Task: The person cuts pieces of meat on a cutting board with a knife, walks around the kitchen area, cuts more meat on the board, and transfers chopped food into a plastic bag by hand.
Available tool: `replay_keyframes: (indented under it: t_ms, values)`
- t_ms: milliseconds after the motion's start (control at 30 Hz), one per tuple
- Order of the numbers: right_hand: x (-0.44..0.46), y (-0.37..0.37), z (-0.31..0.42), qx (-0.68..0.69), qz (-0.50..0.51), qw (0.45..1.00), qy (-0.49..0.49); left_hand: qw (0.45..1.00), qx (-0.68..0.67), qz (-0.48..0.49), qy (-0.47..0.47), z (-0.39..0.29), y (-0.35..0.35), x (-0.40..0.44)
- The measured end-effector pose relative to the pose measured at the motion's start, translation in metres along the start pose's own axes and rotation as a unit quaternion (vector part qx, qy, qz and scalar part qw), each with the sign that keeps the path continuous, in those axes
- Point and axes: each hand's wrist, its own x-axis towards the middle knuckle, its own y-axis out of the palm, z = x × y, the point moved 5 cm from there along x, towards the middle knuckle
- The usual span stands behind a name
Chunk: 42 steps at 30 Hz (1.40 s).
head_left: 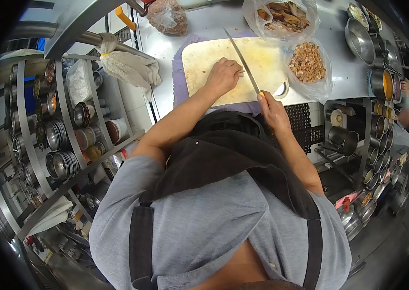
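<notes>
My right hand [275, 114] is closed around the yellow-orange handle of a long knife [244, 63], whose blade points away from me over a worn cream cutting board [197, 60]. On the board, just left of the blade, my left hand [223, 77] rests with its fingers curled and pressed together. Whatever lies under those fingers is hidden. To the right of the board sits a clear plastic bag [327, 79] holding chopped brown pieces [307, 62]. Behind it, another plastic bag [257, 29] contains larger brown, dried-looking pieces [286, 17].
A purple cloth [180, 82] lies under the board on the steel counter [158, 53]. A tied bag of brown bits [167, 18] stands at the back left. Metal bowls [359, 41] sit at the right. A rag [129, 67] hangs from a rail; shelves [64, 116] of pans stand left.
</notes>
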Motion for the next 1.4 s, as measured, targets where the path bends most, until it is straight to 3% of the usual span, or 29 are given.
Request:
replay_keyframes:
  t_ms: [67,133,267,600,767,967,1167,1400]
  values:
    - [0.003,0.005,-0.004,-0.015,-0.016,0.999,-0.044,0.999,-0.007,-0.018,0.025,0.001,0.001,0.0]
    - [0.004,0.01,-0.009,-0.014,0.051,0.998,0.039,1.0,-0.009,-0.022,0.012,0.002,0.0,-0.002]
    - [0.001,0.007,-0.009,-0.006,0.056,0.997,0.058,1.0,-0.01,-0.017,-0.004,0.002,-0.004,-0.002]
    - [0.012,0.006,0.006,-0.031,0.04,0.999,-0.009,1.0,-0.01,0.003,-0.011,0.0,0.002,0.002]
    - [0.018,0.007,0.01,-0.015,0.05,0.999,-0.009,0.999,-0.025,-0.032,0.019,-0.002,0.001,0.001]
    - [0.067,0.032,0.015,-0.015,0.019,0.999,-0.043,1.0,-0.004,0.023,0.013,0.003,0.004,0.003]
    - [0.04,0.013,0.011,0.022,-0.004,0.999,-0.026,1.0,0.008,-0.024,0.004,-0.012,-0.022,-0.005]
    - [0.01,-0.002,0.015,-0.017,0.028,0.998,-0.05,1.0,0.023,0.001,-0.01,0.0,-0.007,-0.009]
